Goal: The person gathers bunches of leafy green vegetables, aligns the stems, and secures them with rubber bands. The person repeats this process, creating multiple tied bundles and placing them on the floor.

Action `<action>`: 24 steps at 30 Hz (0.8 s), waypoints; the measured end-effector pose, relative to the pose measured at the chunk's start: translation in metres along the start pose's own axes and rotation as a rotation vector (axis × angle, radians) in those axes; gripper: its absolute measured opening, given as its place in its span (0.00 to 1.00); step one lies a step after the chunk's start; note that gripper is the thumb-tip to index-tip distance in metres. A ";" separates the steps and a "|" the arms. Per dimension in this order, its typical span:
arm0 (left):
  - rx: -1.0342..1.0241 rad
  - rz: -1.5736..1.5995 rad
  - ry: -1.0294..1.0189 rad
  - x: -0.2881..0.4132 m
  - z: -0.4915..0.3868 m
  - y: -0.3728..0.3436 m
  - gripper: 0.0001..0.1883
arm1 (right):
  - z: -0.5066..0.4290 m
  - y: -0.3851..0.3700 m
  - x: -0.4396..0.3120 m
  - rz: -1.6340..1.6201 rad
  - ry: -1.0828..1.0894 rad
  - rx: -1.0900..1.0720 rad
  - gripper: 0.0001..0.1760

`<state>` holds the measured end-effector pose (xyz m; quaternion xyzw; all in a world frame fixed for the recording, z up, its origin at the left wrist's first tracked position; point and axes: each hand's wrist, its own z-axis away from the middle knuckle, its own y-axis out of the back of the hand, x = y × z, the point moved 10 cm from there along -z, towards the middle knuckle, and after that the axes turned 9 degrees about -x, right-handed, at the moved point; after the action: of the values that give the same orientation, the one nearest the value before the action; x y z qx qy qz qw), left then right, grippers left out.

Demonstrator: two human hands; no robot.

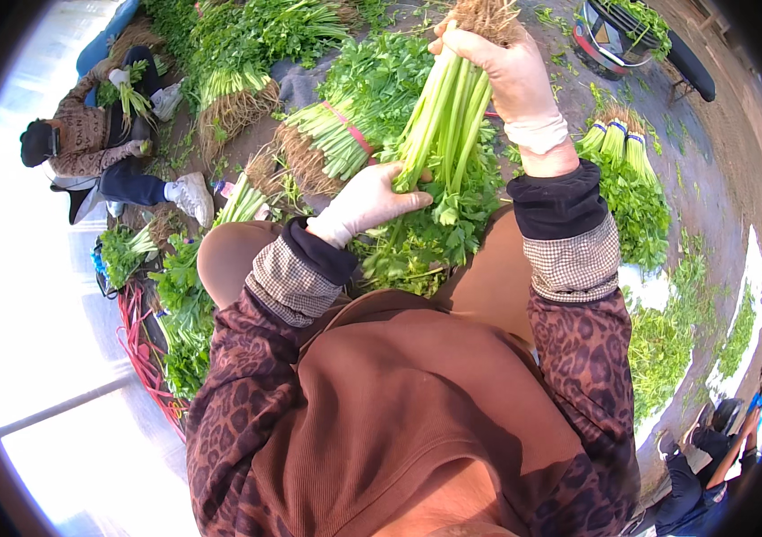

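Note:
A bunch of leafy green stalks with roots, probably celery (451,111), hangs roots up in front of me. My right hand (505,70), in a thin pale glove, grips it just below the brown roots. My left hand (381,198), gloved alike, has its thumb and fingers around part of the stalks lower down, near the leaves. Behind the bunch lies a large bundle of the same plants (330,141), tied with a red band. On the right, several small bunches with blue bands (616,137) lie side by side.
A co-worker (89,144) sits at the upper left holding stalks. More rooted plants (236,94) are heaped at the top. Red strips (142,352) lie at the left beside banded greens. A bucket (606,40) stands at the upper right. Other people (690,463) are at the lower right edge.

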<state>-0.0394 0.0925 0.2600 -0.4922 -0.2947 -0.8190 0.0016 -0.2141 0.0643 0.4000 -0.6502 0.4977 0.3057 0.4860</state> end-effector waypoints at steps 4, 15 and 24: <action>-0.021 0.010 -0.101 0.005 0.006 -0.010 0.33 | -0.002 0.004 -0.014 0.253 0.099 0.007 0.12; 0.815 -0.263 -0.377 0.076 0.002 0.054 0.35 | -0.002 0.012 0.015 0.050 0.079 0.089 0.15; 0.700 -0.677 0.047 0.001 -0.002 0.078 0.45 | 0.004 0.065 -0.009 0.454 0.234 0.410 0.14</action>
<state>-0.0184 0.0272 0.2978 -0.3201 -0.6961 -0.6359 -0.0929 -0.2781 0.0689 0.3854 -0.4420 0.7337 0.2227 0.4655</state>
